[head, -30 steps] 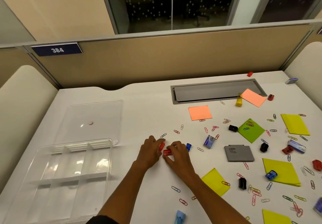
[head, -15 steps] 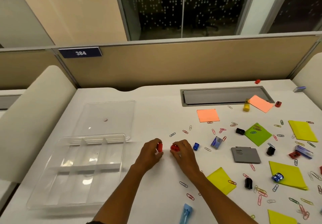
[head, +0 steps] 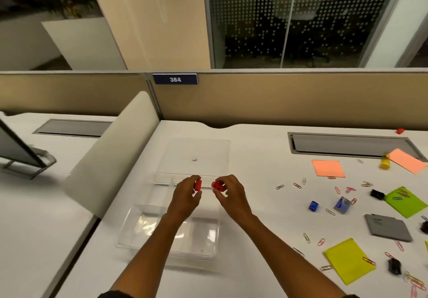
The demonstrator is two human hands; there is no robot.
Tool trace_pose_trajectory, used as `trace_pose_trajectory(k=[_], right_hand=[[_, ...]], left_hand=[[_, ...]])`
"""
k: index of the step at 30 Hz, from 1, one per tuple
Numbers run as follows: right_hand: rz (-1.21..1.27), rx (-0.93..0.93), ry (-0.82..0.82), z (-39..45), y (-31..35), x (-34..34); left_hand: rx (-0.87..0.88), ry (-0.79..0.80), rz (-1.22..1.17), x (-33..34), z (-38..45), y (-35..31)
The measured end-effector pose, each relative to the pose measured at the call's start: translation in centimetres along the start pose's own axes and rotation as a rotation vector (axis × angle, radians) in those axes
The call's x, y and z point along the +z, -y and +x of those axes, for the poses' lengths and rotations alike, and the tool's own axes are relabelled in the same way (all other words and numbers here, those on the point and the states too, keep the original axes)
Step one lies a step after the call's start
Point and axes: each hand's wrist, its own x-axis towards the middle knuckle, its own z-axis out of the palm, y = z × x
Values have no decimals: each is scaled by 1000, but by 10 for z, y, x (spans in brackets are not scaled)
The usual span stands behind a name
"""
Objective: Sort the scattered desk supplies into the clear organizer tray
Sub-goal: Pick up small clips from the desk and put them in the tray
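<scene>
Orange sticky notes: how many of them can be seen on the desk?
2. One orange sticky note lies flat, right of the clear tray. The other orange note lies farther right, beside a yellow sharpener. More may lie beyond the right edge of the picture.

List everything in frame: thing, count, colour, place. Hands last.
organizer tray: 1, clear, desk, under the hands
tray lid: 1, clear, flat behind the tray
red sharpeners: 2 held over the tray; a third red item far right rear, too small to tell
blue sharpener: 1, right of hands
sticky pads: 2 orange, 1 green, 1 full yellow, right side
paper clips: many, mixed colours, scattered right
grey card: 1, right
left hand: pinches one red sharpener
right hand: pinches the other
</scene>
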Motion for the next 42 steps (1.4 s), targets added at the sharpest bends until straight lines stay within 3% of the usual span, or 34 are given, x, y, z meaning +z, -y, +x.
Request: trace_pose_trajectory(k=[13,24,29,35,42], right_hand=[[-49,23,205,27,67,132],[-151,-5,271,50,74,175],[-156,-5,247,48,67,164],[-172,-14,71,39,41,118],[-231,106,-118,11,-6,31]], left_hand=[[-128,5,103,-71,-18,123],[-144,20,92,-72,2,158],[-103,19,93,-75,5,162],[23,-26,77,-63,8,137],[222,-16,15,-15,29,66]])
